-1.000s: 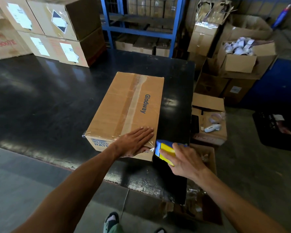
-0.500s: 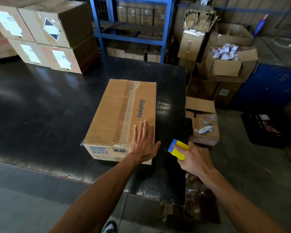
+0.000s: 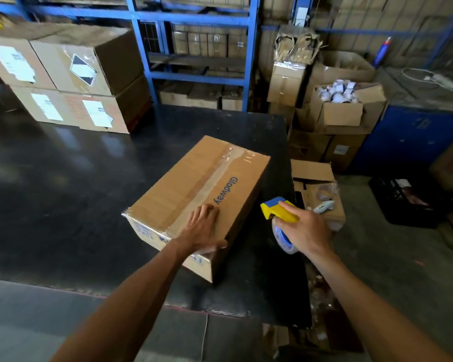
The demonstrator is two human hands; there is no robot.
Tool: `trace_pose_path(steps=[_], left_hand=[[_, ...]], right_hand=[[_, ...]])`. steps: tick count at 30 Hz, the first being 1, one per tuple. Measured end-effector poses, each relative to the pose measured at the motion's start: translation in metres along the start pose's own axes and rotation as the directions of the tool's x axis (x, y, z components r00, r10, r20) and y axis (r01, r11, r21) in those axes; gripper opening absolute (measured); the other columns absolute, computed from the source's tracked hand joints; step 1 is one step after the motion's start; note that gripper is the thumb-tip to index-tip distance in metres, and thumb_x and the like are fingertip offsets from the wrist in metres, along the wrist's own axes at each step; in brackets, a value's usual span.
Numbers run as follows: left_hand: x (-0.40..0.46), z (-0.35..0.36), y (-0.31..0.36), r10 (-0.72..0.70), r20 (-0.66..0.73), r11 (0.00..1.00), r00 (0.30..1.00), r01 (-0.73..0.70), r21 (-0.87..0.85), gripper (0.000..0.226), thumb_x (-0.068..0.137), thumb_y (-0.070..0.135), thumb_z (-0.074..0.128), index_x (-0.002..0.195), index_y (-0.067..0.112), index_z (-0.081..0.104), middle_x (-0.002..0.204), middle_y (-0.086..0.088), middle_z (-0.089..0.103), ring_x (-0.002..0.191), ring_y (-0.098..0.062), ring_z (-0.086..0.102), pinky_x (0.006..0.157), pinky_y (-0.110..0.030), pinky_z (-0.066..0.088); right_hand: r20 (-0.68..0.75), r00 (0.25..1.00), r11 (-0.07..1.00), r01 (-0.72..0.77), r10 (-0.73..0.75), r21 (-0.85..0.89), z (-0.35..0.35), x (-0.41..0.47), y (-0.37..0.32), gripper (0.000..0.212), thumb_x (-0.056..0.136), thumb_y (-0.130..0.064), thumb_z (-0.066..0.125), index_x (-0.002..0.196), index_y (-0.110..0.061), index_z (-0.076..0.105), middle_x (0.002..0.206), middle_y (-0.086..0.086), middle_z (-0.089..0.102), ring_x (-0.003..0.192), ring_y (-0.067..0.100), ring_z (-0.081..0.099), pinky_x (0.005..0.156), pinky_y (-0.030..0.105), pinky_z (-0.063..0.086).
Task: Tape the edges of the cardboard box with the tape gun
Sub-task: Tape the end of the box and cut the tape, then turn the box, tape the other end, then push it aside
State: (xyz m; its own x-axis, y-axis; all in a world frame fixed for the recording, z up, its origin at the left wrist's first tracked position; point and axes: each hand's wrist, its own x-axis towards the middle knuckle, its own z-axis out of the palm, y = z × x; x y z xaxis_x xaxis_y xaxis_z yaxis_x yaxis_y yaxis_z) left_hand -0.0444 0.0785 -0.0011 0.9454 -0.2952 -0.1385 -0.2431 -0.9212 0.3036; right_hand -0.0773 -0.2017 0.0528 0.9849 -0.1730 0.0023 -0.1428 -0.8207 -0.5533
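A brown cardboard box (image 3: 194, 184) marked "Glodway" lies on the black table (image 3: 71, 178), turned at an angle, with clear tape along its top seam and near edge. My left hand (image 3: 203, 228) rests flat on the box's near top corner, thumb hooked over the near edge. My right hand (image 3: 305, 229) holds a yellow and blue tape gun (image 3: 279, 211) with a clear tape roll, just right of the box and apart from it, above the table's right edge.
Stacked labelled cartons (image 3: 71, 79) stand at the table's far left. Blue shelving (image 3: 196, 48) runs behind. Right of the table, open boxes (image 3: 317, 194) sit on the floor, one (image 3: 340, 105) full of tape rolls, and a black crate (image 3: 408, 199).
The box has turned counter-clockwise under my left hand, its near right corner swinging toward me. My right hand has drawn the tape gun away from the box and to the right.
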Motion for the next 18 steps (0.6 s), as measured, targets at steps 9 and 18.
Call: trace_pose_path(steps=[9, 18], left_hand=[[-0.005, 0.004, -0.045, -0.079, 0.118, 0.993, 0.990, 0.068, 0.098, 0.127, 0.076, 0.084, 0.050, 0.156, 0.015, -0.020, 0.158, -0.019, -0.033, 0.145, -0.039, -0.032, 0.117, -0.062, -0.016], [-0.025, -0.043, -0.125, 0.040, 0.284, 0.984, 0.958, -0.087, 0.154, 0.153, 0.054, 0.086, 0.070, 0.152, 0.025, -0.031, 0.160, -0.012, -0.034, 0.145, -0.034, -0.031, 0.112, -0.064, -0.020]], right_hand=[[0.048, 0.991, 0.952, -0.133, 0.125, 0.276, 0.039, 0.002, -0.065, 0.056, 0.065, -0.063, 0.070, 0.120, -0.054, 0.060, 0.102, -0.015, 0.070, 0.095, 0.013, 0.062, 0.091, 0.039, 0.051], [0.071, 0.961, 0.770, -0.257, 0.266, 0.585, 0.056, -0.004, -0.104, 0.048, 0.059, -0.047, 0.083, 0.105, -0.047, 0.071, 0.109, -0.018, 0.070, 0.102, 0.010, 0.062, 0.096, 0.036, 0.050]])
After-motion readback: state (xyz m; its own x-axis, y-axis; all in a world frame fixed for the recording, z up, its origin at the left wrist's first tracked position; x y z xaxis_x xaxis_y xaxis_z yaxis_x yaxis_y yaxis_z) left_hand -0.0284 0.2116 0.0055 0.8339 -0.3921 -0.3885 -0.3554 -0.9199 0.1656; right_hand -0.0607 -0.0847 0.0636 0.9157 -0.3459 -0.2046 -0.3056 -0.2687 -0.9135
